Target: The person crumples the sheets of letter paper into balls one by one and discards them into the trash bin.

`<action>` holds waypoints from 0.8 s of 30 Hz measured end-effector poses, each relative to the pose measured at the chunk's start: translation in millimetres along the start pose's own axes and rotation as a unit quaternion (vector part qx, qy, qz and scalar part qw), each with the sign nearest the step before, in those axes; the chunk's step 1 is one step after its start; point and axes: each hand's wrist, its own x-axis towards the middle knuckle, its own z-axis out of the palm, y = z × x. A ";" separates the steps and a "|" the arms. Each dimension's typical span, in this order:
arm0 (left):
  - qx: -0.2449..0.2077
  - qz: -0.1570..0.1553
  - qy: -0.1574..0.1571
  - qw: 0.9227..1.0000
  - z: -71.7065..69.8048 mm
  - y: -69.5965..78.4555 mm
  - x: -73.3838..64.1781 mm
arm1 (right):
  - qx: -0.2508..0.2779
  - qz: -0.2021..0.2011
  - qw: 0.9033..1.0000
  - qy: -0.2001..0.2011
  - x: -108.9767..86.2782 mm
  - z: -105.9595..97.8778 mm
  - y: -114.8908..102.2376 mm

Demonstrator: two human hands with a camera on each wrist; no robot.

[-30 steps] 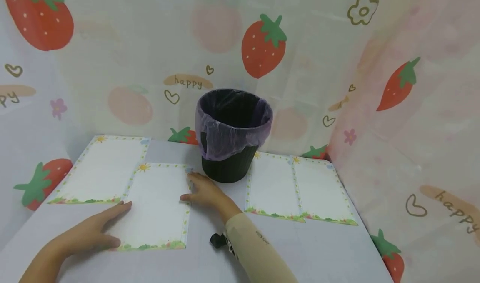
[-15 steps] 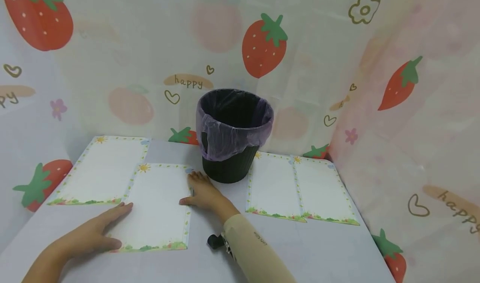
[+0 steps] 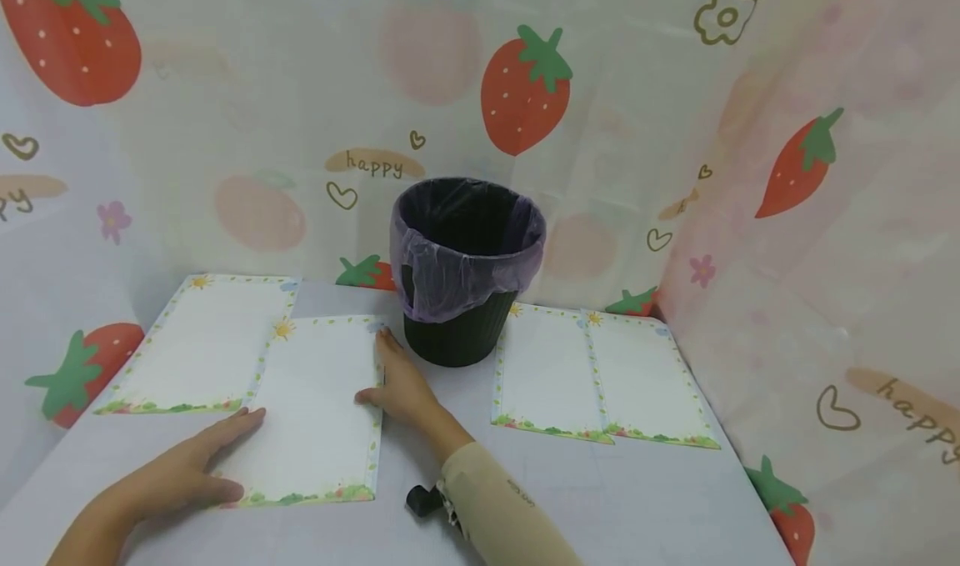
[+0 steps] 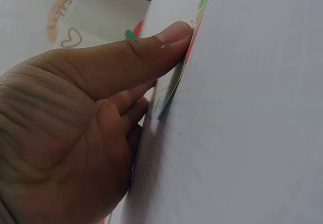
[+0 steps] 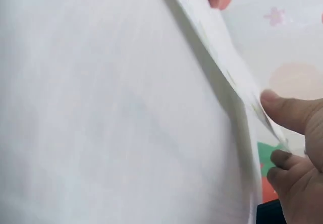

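A white sheet of paper (image 3: 318, 408) with a sun and flower border lies at the front left of the table, its far edge raised a little. My left hand (image 3: 176, 470) rests at its near left corner; in the left wrist view the thumb (image 4: 174, 35) touches the bottom border and the other fingers are partly hidden. At the far right edge, my right hand (image 3: 405, 387) holds the sheet, thumb over its face and fingers along the edge. The right wrist view shows the sheet's lifted edge (image 5: 217, 57) between thumb and fingers.
A black bin (image 3: 457, 333) with a purple liner stands at the back, just beyond my right hand. Another bordered sheet (image 3: 202, 341) lies at the left, partly under the front one. Two more, a left sheet (image 3: 543, 374) and a right sheet (image 3: 648, 383), lie right of the bin.
The far edge of the front sheet has risen slightly, with my right hand moving up and away at its right edge. My left hand has stayed almost where it was.
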 end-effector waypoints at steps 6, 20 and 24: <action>0.007 0.007 0.003 1.000 0.2 0.6 -1.7 | 0.195 0.076 0.977 0.034 -8.3 0.3 -10.0; 0.015 -0.003 0.007 1.000 -2.1 4.5 0.5 | 0.234 0.071 0.966 0.081 -13.1 6.7 -5.9; 0.014 -0.029 0.015 0.999 -0.1 3.9 -1.5 | 0.240 0.076 0.963 0.100 -16.6 8.8 -6.7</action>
